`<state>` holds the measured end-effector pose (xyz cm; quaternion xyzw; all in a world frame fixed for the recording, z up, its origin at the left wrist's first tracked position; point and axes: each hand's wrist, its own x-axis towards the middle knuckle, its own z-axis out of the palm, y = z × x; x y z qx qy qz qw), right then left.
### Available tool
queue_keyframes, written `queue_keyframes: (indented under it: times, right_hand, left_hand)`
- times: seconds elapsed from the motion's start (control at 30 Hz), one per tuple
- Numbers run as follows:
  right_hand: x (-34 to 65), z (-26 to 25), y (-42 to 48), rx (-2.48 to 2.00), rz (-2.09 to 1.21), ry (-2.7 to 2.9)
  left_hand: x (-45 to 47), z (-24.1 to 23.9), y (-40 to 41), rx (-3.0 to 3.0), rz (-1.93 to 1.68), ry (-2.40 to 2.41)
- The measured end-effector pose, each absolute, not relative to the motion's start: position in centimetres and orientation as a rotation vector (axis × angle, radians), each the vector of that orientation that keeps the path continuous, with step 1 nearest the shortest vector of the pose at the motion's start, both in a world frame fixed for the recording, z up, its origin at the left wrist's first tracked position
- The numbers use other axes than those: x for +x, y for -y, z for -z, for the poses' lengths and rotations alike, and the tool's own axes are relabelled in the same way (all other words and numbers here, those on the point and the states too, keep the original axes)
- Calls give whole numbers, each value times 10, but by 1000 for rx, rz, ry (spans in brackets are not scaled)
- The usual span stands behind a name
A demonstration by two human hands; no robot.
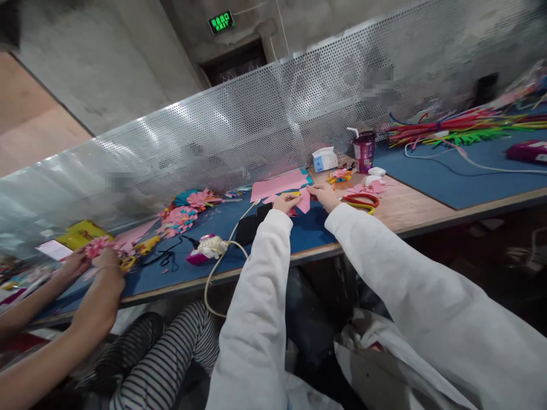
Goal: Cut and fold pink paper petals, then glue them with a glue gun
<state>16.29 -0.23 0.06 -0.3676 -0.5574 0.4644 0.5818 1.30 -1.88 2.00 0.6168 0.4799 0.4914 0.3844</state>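
In front of me, a small piece of pink paper (304, 203) is stretched between my two hands above the blue mat. My left hand (285, 202) pinches its left side, with a bit of yellow showing at the fingertips. From the right, my right hand (327, 196) closes its fingers on the paper's upper edge. A larger pink sheet (277, 183) lies just behind them. Scissors with red and yellow handles (361, 201) rest beside my right hand. An orange and yellow paper flower (340, 175) sits behind that hand.
To the left, a co-worker's hands (105, 265) hold a pink paper flower. Paper flowers (182, 213) and a power strip with a cable (209, 247) lie between us. A purple drink cup (364, 151) stands behind the scissors. Colourful stems (453, 128) lie far right. A perforated metal screen (256, 114) backs the table.
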Motion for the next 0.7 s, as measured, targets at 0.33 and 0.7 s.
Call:
queue_keyframes:
  times: [0.33, 0.7]
  right_hand:
    - [160, -3, 6, -926, -1053, 1513]
    - [158, 2, 1, -829, -867, 1767]
  left_hand:
    - [12, -23, 21, 1485, -1393, -1329]
    - [2, -11, 0, 1476, -1398, -1332]
